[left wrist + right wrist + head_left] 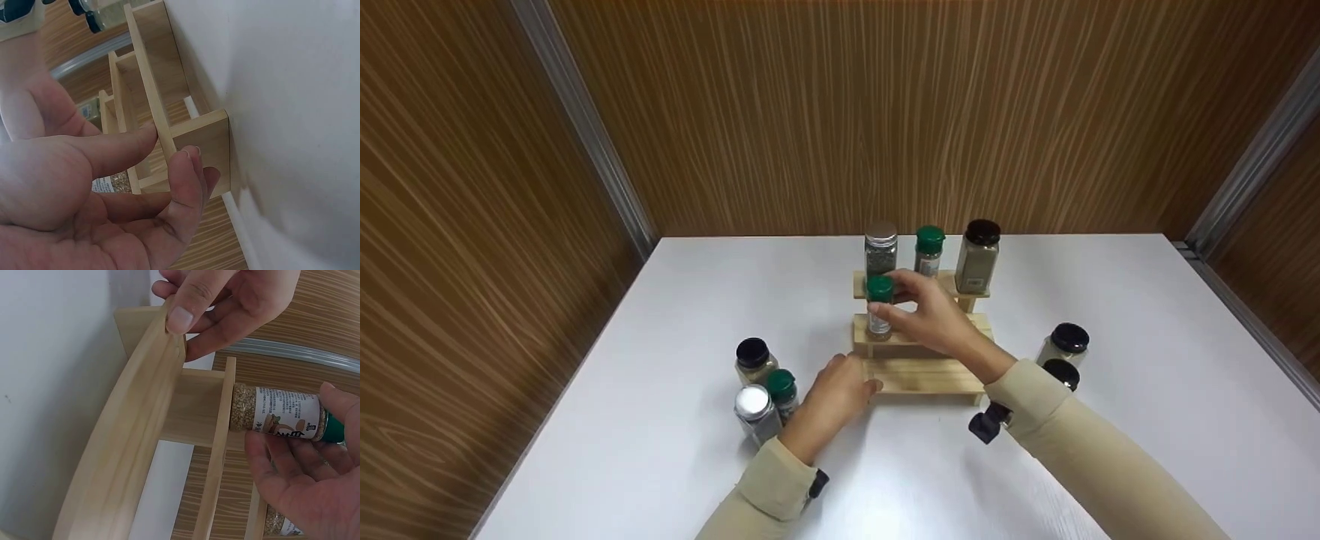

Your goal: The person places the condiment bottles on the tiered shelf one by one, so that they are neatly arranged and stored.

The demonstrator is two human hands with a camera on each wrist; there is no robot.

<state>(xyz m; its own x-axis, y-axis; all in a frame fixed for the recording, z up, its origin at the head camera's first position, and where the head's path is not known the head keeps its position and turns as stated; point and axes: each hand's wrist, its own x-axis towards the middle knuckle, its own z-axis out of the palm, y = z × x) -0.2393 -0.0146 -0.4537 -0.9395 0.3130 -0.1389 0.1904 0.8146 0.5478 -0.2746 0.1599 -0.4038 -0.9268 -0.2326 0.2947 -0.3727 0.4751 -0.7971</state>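
Note:
A three-tier wooden spice rack point(926, 377) stands on the white table. My left hand point(834, 391) pinches the left end of its lowest step, thumb on one face and fingers on the other, as the left wrist view point(129, 185) shows. On the left part of the middle step stands a green-capped spice jar point(287, 413) with a white label and pale grains inside. My right hand point(936, 315) grips this jar near its cap, thumb on one side and fingers on the other. The jar's base touches the step.
On the top step are a grey-capped jar point(880, 251), another green-capped jar point(929, 251) and a black-capped jar point(979, 259). Left of the rack stand black-capped point(754, 360), green-capped point(782, 390) and silver-capped point(757, 412) jars. Two black-capped jars point(1066, 345) stand at right. Wood-grain panels point(810, 112) enclose the table.

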